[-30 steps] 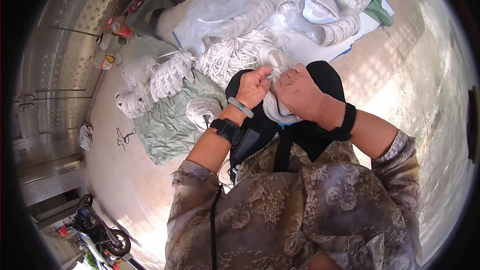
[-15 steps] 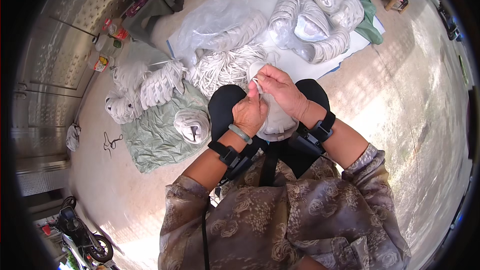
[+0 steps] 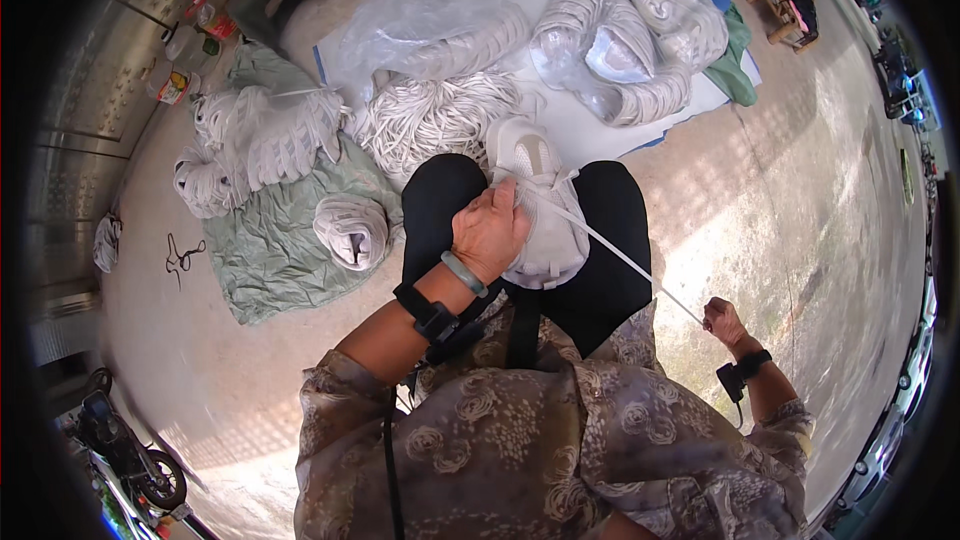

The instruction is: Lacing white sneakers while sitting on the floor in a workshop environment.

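A pale beige shoe upper (image 3: 552,248) rests on my lap between my black-clad knees, its mesh toe pointing away from me. My left hand (image 3: 492,230) grips its left side, with the fingers curled over the edge by the lacing. Out to the right, my right hand (image 3: 724,322) is closed on a flat white shoelace (image 3: 632,264). This lace runs taut from the lacing area across my right thigh to my fingers. Which part of the lace sits inside the right fist is hidden.
Just beyond my knees lies a heap of white laces (image 3: 435,125). Stacked uppers in clear plastic (image 3: 625,45) sit on a white sheet behind. More bundles (image 3: 270,135) and a rolled one (image 3: 352,232) are on a green cloth (image 3: 290,265) to the left.
My right hand has swung from the shoe upper far out to the right, drawing the lace into a long straight line. My left hand has shifted down onto the upper's side.
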Demonstrator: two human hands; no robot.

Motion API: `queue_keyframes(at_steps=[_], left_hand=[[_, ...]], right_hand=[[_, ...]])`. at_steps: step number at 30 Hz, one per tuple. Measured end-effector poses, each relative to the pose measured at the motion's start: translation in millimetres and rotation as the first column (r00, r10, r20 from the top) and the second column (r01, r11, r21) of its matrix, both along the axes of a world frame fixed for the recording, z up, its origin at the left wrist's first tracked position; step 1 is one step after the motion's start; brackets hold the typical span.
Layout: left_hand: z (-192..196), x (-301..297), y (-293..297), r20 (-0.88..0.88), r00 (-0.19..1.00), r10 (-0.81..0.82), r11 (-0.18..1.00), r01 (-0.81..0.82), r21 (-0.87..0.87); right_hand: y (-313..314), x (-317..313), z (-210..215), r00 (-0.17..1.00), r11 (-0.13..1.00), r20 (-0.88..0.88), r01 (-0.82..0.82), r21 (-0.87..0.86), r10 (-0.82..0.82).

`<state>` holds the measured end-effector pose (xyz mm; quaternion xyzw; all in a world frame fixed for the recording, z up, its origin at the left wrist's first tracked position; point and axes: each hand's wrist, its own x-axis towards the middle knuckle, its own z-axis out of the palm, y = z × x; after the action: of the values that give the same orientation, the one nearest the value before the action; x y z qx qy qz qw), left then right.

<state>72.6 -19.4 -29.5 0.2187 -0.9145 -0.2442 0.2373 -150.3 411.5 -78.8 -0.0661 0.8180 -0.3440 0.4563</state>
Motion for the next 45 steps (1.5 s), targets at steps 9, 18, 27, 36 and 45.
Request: queue_keyframes(at_steps=[9, 18, 27, 36, 45], left_hand=[[32, -15, -17, 0.02, 1.0, -0.019, 0.997, 0.02, -0.078], [27, -55, -21, 0.406, 0.914, 0.016, 0.961, -0.127, 0.247], [46, -56, -8, 0.448, 0.892, -0.054, 0.974, -0.052, 0.221], [43, -49, -7, 0.312, 0.946, -0.084, 0.987, 0.035, 0.159], [47, -46, -16, 0.353, 0.916, -0.188, 0.982, 0.162, 0.101]], right_hand=[[-255, 45, 90, 0.765, 0.816, -0.577, -0.51, -0.272, 0.286], [-313, 45, 97, 0.589, 0.679, -0.585, -0.729, -0.086, 0.558], [-311, 63, 95, 0.397, 0.686, -0.748, -0.72, 0.106, 0.532], [-311, 65, 97, 0.287, 0.675, -0.804, -0.715, 0.181, 0.521], [-326, 35, 87, 0.386, 0.537, -0.712, -0.844, -0.015, 0.587]])
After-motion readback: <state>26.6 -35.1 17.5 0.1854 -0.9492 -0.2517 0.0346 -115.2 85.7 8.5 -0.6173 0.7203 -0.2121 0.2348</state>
